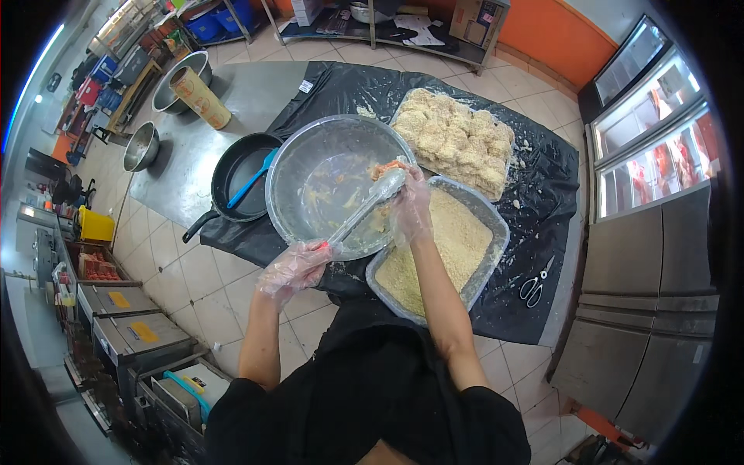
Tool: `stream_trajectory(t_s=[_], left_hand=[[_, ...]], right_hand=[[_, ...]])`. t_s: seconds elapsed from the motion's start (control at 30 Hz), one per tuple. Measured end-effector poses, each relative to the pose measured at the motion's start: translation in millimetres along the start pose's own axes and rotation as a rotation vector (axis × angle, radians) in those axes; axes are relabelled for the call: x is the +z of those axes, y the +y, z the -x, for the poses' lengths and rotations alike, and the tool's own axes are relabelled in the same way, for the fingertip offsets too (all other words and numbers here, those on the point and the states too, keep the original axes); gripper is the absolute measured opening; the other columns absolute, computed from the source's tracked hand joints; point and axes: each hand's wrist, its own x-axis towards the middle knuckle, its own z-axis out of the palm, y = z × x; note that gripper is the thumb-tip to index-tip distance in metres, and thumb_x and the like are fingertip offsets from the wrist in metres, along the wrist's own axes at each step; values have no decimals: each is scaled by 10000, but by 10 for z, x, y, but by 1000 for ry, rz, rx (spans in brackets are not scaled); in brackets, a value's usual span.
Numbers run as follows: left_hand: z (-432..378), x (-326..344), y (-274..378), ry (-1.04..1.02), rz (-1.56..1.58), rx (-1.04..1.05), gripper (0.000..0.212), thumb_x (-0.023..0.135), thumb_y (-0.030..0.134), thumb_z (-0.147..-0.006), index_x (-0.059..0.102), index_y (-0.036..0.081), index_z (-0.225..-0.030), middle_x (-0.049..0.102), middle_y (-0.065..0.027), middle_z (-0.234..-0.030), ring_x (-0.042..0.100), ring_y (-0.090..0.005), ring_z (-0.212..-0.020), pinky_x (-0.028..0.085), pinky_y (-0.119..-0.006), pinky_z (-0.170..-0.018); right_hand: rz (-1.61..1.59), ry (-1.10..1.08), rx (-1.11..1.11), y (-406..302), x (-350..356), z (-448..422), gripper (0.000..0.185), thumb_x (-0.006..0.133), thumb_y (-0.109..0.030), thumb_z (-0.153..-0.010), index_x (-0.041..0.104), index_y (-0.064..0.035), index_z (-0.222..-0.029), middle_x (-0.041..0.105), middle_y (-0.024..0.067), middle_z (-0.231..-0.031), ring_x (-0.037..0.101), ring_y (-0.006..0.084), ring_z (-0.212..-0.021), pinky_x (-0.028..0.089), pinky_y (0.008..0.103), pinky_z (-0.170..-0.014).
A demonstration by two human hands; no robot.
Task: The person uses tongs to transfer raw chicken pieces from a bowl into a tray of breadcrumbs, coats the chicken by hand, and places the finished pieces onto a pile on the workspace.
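Note:
My left hand (296,268), in a clear plastic glove, grips the handle end of metal tongs (360,218) that slant over a large clear bowl (279,174). Wet residue lies in the bowl's bottom. My right hand (411,203), also gloved, is at the bowl's right rim beside the tongs' head, with a piece of raw-looking food (388,168) at its fingertips. Below that hand stands a grey tub (501,232) of pale crumbs (459,226). Crumb-coated pieces (453,139) are heaped in a tray behind the tub.
A black frying pan (232,174) with a blue spatula (251,180) stands left of the bowl. Scissors (535,286) lie on the black plastic sheet (523,317) at right. A film roll (200,99) and metal bowls (141,146) are at the far left.

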Motion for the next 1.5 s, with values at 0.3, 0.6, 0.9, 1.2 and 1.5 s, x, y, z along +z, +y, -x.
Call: stream_trajectory(t_s=[0.3,0.6,0.9,1.2,1.5], left_hand=[[-31,31,16,12,75,30,287,570,368,-965,615,87,-998,403,62,-516,321,-29,-377,229,-196,-351],[49,-122,91,241,-264,107,348,604,305,-934,614,28,-1144,482,17,-648,447,-45,-543,359,-223,-473],[127,-179,162,330,-980,391,530,650,319,-860,571,-27,-1253,672,-220,-1094,651,-340,-1001,479,-399,-881],[130,-153,335,263,-769,136,510,653,336,-880,584,-10,-1250,659,-102,-914,607,-190,-783,476,-307,-714],[-44,-313,285,80,-540,45,315,620,261,-933,646,62,-1175,492,85,-701,414,-32,-569,340,-213,-497]], right_hand=[[202,147,-132,122,-227,-159,117,575,-65,-938,562,3,-1033,649,129,-1012,670,219,-913,575,345,-800],[399,94,-67,-64,-253,-83,183,632,-26,-905,596,30,-1075,682,145,-1038,669,184,-897,538,297,-746],[514,-6,-22,-283,-40,63,220,645,-107,-913,612,7,-1099,689,130,-1061,665,153,-878,515,245,-710],[696,-210,-13,-412,-49,74,183,584,-27,-923,628,24,-1093,710,129,-997,680,164,-936,545,269,-766],[559,-172,117,-489,-207,63,292,598,-3,-901,589,9,-1193,644,96,-1111,645,162,-941,534,274,-816]])
